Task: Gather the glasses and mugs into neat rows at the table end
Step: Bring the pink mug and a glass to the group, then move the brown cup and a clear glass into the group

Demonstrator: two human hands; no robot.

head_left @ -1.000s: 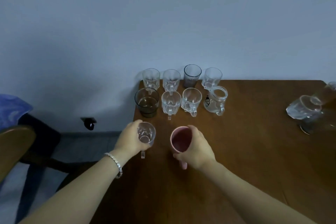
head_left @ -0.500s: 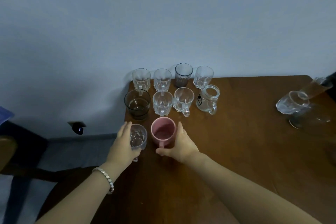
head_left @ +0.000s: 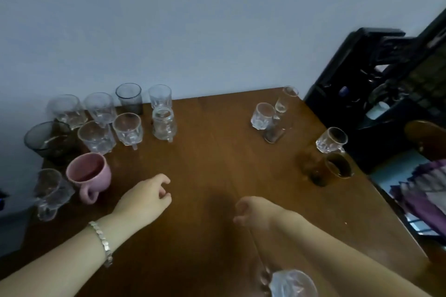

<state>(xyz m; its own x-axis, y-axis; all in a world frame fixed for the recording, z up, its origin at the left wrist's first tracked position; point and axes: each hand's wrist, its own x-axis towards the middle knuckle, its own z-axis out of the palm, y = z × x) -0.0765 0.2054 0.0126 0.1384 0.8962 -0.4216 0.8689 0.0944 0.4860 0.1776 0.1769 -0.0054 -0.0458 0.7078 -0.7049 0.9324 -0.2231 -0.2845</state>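
Rows of clear and smoked glasses and mugs stand at the far left end of the brown table (head_left: 217, 152). A pink mug (head_left: 89, 173) and a small clear mug (head_left: 52, 190) form the nearest row. My left hand (head_left: 147, 198) hovers right of the pink mug, fingers loosely curled, holding nothing. My right hand (head_left: 255, 212) hangs over the table's middle, fingers apart and empty. At the right stand a clear tumbler (head_left: 261, 116), a tall thin glass (head_left: 283, 103), a clear mug (head_left: 331, 140) and an amber mug (head_left: 325, 169). Another clear mug (head_left: 289, 283) sits at the bottom edge.
A dark glass (head_left: 275, 132) stands by the tall thin glass. A black shelf unit (head_left: 386, 79) stands beyond the table's right edge, with purple cloth (head_left: 424, 193) and a chair back (head_left: 427, 137) beside it. The blue-grey wall runs behind the table.
Both hands have let go of the clear mug and pink mug, which now stand in the left rows. My hands have drawn back toward the middle, and my view has swung right.
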